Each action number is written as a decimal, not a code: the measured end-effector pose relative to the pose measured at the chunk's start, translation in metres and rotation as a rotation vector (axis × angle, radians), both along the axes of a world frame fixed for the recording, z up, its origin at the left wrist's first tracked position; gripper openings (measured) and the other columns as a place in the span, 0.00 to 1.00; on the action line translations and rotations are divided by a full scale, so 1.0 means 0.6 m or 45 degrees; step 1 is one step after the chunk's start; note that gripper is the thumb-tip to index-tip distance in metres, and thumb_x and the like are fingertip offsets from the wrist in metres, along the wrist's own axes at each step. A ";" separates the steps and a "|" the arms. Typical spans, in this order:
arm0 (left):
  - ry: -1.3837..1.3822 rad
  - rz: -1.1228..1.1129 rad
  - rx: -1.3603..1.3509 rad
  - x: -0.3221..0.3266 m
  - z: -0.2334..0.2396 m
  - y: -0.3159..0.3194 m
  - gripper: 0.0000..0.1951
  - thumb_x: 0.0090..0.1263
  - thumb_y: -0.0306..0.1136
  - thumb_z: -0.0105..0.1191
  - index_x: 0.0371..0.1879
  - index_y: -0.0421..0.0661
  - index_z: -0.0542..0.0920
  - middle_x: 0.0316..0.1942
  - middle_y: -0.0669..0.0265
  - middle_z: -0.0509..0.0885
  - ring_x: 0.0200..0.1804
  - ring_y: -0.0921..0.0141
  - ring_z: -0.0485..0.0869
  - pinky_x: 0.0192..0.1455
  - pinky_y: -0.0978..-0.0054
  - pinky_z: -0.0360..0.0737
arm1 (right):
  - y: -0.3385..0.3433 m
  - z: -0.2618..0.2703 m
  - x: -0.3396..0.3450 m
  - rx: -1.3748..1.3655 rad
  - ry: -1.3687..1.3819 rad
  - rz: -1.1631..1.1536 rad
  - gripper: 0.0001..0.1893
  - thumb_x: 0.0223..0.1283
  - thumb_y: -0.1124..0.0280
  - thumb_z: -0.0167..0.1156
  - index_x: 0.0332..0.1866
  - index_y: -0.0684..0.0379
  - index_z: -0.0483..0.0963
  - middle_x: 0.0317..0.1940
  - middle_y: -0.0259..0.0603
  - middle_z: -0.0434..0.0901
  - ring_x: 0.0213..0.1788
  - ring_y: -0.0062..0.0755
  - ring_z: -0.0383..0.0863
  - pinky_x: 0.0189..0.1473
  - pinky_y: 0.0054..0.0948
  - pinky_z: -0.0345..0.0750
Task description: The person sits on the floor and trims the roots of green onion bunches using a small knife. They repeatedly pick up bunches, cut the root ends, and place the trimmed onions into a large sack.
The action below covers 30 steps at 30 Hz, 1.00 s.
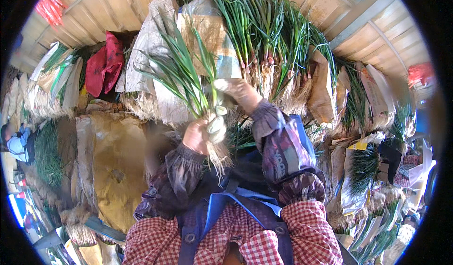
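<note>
My left hand is closed around a small bunch of leafy green garlic or onion plants. The leaves fan up and to the left, and pale stringy roots hang below the fist. White coverings sit on the fingers of this hand. Beside the bunch, my right hand reaches in from the right. Its pale-covered fingertip meets an upright stalk on the bunch's right side; whether the fingers pinch it is hidden. Beyond both hands, a thick row of similar plants stands with roots downward.
Woven sacks and a red cloth lie at the far left. A brown-yellow sheet covers a surface left of me. Sheet-wrapped bundles stand at the right. Other people are at the left and right edges.
</note>
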<state>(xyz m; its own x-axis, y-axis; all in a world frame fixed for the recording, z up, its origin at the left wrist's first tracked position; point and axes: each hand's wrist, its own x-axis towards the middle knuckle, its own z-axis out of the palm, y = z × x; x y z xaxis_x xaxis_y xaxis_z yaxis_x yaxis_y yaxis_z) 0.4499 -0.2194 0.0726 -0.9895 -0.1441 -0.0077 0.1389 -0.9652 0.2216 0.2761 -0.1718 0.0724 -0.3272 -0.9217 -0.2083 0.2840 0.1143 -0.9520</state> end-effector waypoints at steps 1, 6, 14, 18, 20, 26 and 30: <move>0.027 -0.047 -0.043 -0.007 -0.003 0.004 0.10 0.68 0.34 0.47 0.44 0.42 0.72 0.15 0.74 0.63 0.18 0.75 0.63 0.18 0.78 0.63 | -0.011 0.002 0.011 -0.156 -0.163 -0.026 0.07 0.59 0.71 0.61 0.38 0.62 0.79 0.24 0.34 0.80 0.18 0.17 0.72 0.18 0.17 0.68; -0.026 0.243 0.188 0.005 0.003 0.010 0.07 0.69 0.34 0.45 0.33 0.44 0.73 0.14 0.74 0.63 0.14 0.78 0.61 0.16 0.80 0.62 | -0.022 -0.014 0.007 0.437 1.814 -0.560 0.10 0.57 0.57 0.57 0.30 0.51 0.78 0.21 0.39 0.79 0.23 0.41 0.79 0.29 0.35 0.77; -0.068 0.327 -0.082 0.008 0.008 -0.017 0.24 0.68 0.36 0.50 0.61 0.38 0.66 0.16 0.75 0.66 0.22 0.75 0.67 0.26 0.78 0.67 | -0.037 0.018 -0.105 0.906 1.646 -0.049 0.18 0.56 0.50 0.56 0.43 0.52 0.78 0.39 0.45 0.81 0.40 0.40 0.82 0.44 0.40 0.78; -0.595 0.314 -0.497 -0.029 0.001 -0.026 0.20 0.69 0.38 0.50 0.55 0.38 0.71 0.22 0.70 0.76 0.31 0.68 0.77 0.36 0.70 0.73 | -0.082 0.071 -0.121 1.054 1.714 0.008 0.23 0.50 0.47 0.60 0.38 0.58 0.81 0.36 0.47 0.82 0.42 0.44 0.83 0.45 0.38 0.77; -0.585 0.411 -0.468 -0.037 0.003 -0.024 0.14 0.68 0.32 0.51 0.48 0.38 0.76 0.33 0.65 0.81 0.32 0.69 0.78 0.34 0.73 0.74 | -0.070 0.084 -0.107 0.814 1.381 -0.135 0.15 0.54 0.59 0.62 0.41 0.57 0.81 0.36 0.42 0.83 0.34 0.31 0.82 0.35 0.28 0.78; -0.590 0.452 -0.473 -0.055 0.011 -0.002 0.07 0.61 0.28 0.59 0.36 0.40 0.82 0.27 0.66 0.82 0.20 0.80 0.71 0.23 0.84 0.65 | 0.019 0.043 -0.030 0.158 0.800 0.011 0.16 0.55 0.66 0.65 0.48 0.61 0.78 0.34 0.36 0.83 0.35 0.13 0.76 0.39 0.19 0.75; -0.471 0.326 -0.347 -0.048 0.005 0.013 0.13 0.67 0.31 0.53 0.44 0.34 0.77 0.26 0.67 0.79 0.18 0.80 0.68 0.22 0.83 0.65 | 0.031 0.012 -0.007 0.065 0.028 -0.118 0.19 0.60 0.61 0.61 0.51 0.63 0.75 0.35 0.39 0.82 0.35 0.16 0.77 0.38 0.19 0.75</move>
